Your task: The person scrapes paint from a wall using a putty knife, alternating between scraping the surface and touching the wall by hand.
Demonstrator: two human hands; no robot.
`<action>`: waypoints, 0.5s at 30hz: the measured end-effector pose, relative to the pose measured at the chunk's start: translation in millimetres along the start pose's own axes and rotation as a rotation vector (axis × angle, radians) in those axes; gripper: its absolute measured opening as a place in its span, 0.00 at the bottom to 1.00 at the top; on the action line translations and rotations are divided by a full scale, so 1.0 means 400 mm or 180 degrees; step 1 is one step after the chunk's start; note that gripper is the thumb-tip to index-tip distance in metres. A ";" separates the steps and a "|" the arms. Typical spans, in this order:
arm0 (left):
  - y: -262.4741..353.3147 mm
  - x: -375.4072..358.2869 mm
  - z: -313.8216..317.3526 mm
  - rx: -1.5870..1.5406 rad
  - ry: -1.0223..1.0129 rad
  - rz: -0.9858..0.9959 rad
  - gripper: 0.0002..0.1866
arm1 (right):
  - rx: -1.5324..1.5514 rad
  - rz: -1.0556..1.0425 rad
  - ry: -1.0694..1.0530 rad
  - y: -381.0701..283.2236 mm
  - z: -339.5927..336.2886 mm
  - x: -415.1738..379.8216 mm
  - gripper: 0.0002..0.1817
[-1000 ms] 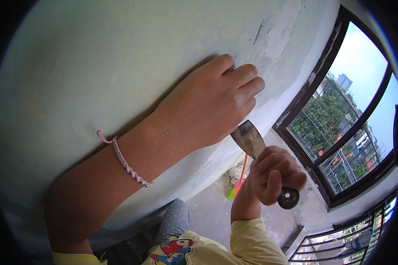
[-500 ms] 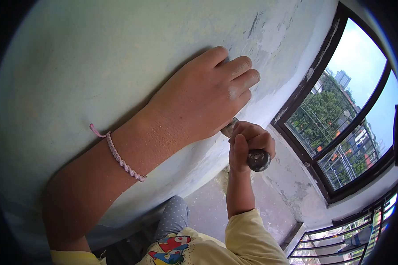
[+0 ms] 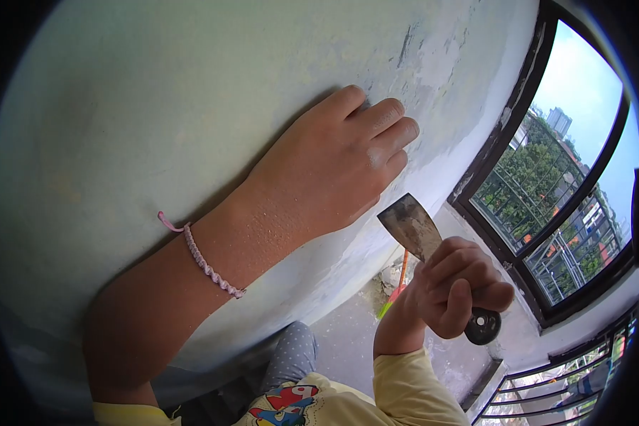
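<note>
Our left hand point(image 3: 334, 170) lies flat and open on the wall point(image 3: 156, 106), steadying us. Our right hand point(image 3: 454, 284) grips the scraper point(image 3: 415, 231), blade angled toward the wall's lower edge.

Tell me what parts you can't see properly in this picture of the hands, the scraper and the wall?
Head view only:
- Scraper: its handle is wrapped by the right hand; only the blade and the round end cap show.
- Left hand: its palm lies flat on the wall, so the palm side and the wall beneath are hidden.
- Broom: mostly behind the right hand and wall.
- Window: cut off by the dark lens edge.
</note>
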State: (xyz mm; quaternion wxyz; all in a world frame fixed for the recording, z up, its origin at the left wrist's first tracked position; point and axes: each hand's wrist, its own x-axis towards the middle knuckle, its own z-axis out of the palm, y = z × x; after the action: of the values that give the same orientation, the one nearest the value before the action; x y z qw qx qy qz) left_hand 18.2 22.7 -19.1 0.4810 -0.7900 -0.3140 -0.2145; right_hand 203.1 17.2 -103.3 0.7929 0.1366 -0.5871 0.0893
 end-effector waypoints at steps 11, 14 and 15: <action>0.001 -0.003 0.000 -0.0042 0.0006 -0.0017 0.08 | 0.0195 0.0125 0.0007 0.048 -0.028 -0.036 0.17; 0.002 -0.007 -0.001 0.0006 0.0061 0.0008 0.08 | -0.0090 0.0559 -0.0025 0.139 -0.044 -0.131 0.18; 0.002 -0.007 -0.002 -0.0010 0.0094 -0.0005 0.08 | -0.0077 0.0713 -0.0044 0.135 -0.061 -0.123 0.18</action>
State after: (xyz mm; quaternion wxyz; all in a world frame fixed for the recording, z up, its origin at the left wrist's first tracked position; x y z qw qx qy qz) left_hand 16.7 21.1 -21.2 0.4841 -0.7872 -0.3072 -0.2270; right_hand 194.3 77.0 -150.8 0.7755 0.0612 -0.6051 0.1693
